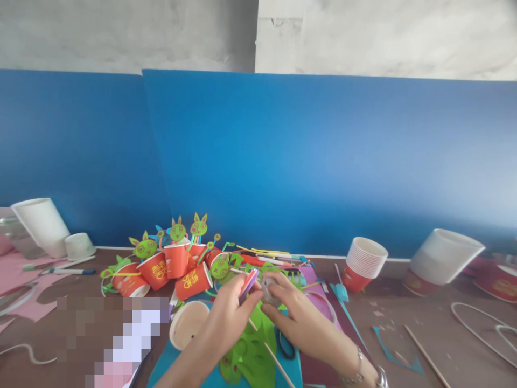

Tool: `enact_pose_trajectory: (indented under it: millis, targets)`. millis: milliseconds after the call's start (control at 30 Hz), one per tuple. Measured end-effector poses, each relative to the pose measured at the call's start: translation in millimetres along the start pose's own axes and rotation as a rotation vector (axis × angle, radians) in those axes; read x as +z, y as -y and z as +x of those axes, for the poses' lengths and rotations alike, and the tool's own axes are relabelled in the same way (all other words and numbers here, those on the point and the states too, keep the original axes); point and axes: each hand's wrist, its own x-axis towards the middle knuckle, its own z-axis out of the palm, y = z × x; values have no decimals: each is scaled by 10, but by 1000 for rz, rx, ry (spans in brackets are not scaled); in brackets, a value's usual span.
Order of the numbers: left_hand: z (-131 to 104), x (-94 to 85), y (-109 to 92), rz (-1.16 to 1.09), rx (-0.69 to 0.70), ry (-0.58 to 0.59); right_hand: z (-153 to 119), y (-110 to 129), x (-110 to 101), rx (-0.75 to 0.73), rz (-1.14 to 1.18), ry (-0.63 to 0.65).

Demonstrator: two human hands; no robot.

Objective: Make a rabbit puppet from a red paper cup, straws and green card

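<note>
Near the table's middle, my left hand is closed around a small purple, white and red item. Just right of it, the fingers of my right hand are wrapped round a clear, greyish roundish object, which looks like a roll of tape. The two hands nearly touch. Beneath them lie green paper sheets with cut-outs on a blue sheet. An open paper cup is beside my left forearm, and dark scissor handles show under my right hand.
Red cups with green paper animal heads crowd the back left. Stacked cups stand back right, with a larger white cup beyond. A thin stick lies at the right. A blue partition rises behind the table.
</note>
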Motion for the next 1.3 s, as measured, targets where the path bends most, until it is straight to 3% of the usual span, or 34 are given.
enact_pose_trajectory:
  millis: [300, 433, 667, 867, 1000, 1133, 1300]
  targets:
    - [-47, 23, 47, 139, 125, -10, -28, 16, -14, -33, -31, 54]
    - [-66, 57, 78, 217, 158, -41, -14, 59, 12, 52, -31, 39]
    - [-77, 103, 135, 209, 195, -89, 11, 21, 28, 149, -237, -31]
    - [-42, -14, -15, -9, 2, -43, 15, 1, 28, 44, -205, -206]
    - [-21, -35, -47, -258, -103, 15, 42, 24, 79, 125, -80, -222]
    - [-17, -21, -42, -441, -216, 76, 40, 50, 88, 190, 79, -147]
    - [-10, -48, -45, -406, -212, 79, 33, 69, 52, 217, 244, -26]
